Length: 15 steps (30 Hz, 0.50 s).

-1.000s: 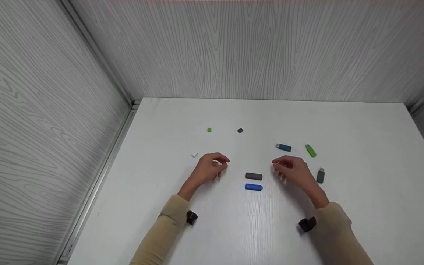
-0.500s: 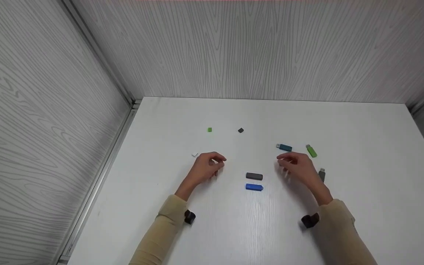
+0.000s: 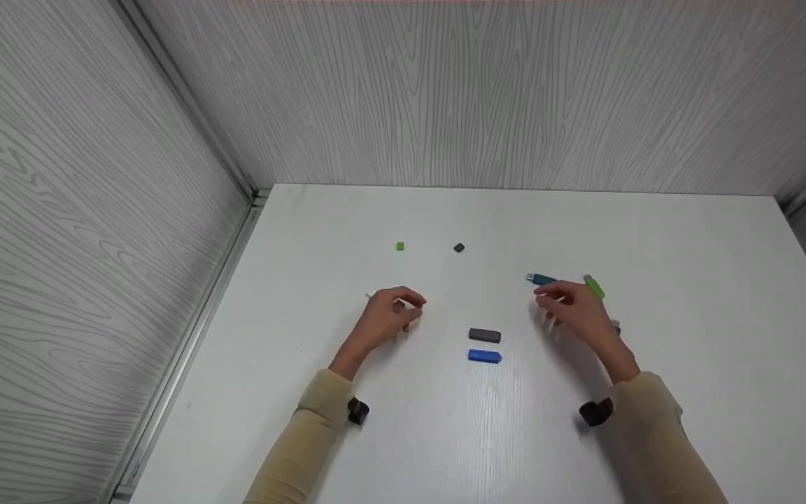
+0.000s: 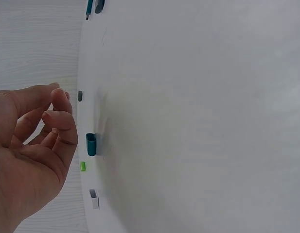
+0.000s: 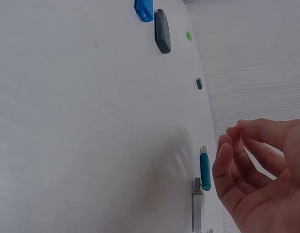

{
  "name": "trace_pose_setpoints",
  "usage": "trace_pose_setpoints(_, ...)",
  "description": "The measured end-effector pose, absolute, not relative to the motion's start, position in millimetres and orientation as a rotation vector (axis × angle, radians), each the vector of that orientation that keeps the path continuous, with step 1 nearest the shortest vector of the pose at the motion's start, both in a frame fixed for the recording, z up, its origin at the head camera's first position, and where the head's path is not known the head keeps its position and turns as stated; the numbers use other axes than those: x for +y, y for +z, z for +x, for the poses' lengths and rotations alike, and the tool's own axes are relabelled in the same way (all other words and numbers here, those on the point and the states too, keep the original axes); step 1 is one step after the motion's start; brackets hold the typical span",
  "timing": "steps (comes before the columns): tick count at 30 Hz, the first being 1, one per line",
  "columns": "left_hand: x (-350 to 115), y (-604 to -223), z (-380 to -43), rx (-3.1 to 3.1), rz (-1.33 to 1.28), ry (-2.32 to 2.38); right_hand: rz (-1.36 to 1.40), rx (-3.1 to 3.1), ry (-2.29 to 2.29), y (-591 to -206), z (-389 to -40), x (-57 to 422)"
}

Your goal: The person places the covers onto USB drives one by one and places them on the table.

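Note:
My left hand (image 3: pixel 385 322) hovers over the left part of the table, fingers loosely bent and holding nothing. Near it in the left wrist view lie a teal cap (image 4: pixel 91 144), a white cap (image 4: pixel 94 200) and a green cap (image 4: pixel 83 166); the left hand hides the teal one from the head camera. My right hand (image 3: pixel 576 313), likewise holding nothing, hangs just in front of a teal USB stick (image 3: pixel 540 278) with bare metal plug. Beside it are a green USB stick (image 3: pixel 593 286) and a grey USB stick (image 3: pixel 616 326), largely covered by the wrist. A white USB stick (image 5: pixel 198 211) shows in the right wrist view.
Between the hands lie a dark grey capped USB stick (image 3: pixel 485 335) and a blue one (image 3: pixel 485 356), side by side. Farther back sits a small black cap (image 3: pixel 459 248). Wood-grain panels (image 3: pixel 445 91) border the white table (image 3: pixel 690 266) at the back and sides.
My right hand has shifted right and away from me, toward the teal USB stick, covering most of the grey one. The left hand has drifted slightly left, over the white cap.

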<state>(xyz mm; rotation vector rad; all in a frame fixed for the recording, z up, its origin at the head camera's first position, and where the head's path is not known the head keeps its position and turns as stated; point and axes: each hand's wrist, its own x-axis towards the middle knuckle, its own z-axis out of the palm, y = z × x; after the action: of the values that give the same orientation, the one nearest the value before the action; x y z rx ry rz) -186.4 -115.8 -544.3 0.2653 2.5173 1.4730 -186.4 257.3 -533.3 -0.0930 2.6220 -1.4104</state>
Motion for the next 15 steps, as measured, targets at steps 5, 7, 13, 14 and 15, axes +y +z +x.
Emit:
trace_pose_setpoints(5,-119.5,-544.8,-188.3,2.511,0.275,1.487,-0.094,2.641,-1.411,-533.1,-188.6,259.0)
trace_pose_setpoints(7,-121.2,-543.9,-188.9,2.508,0.269,1.491,-0.082,2.649,-1.403,-533.2,-189.5,259.1)
trace_pose_setpoints(13,-126.7,-544.5,-191.5,2.504,0.241,1.495,-0.055,2.657,-1.391,-533.3,-193.0,260.1)
trace_pose_setpoints(14,-127.5,-544.8,-191.8,2.505,0.236,1.498,-0.053,2.654,-1.394,-533.0,-193.6,260.5)
trace_pose_setpoints(15,-128.3,-545.1,-191.9,2.511,0.229,1.497,-0.048,2.651,-1.396,-532.7,-194.2,260.9)
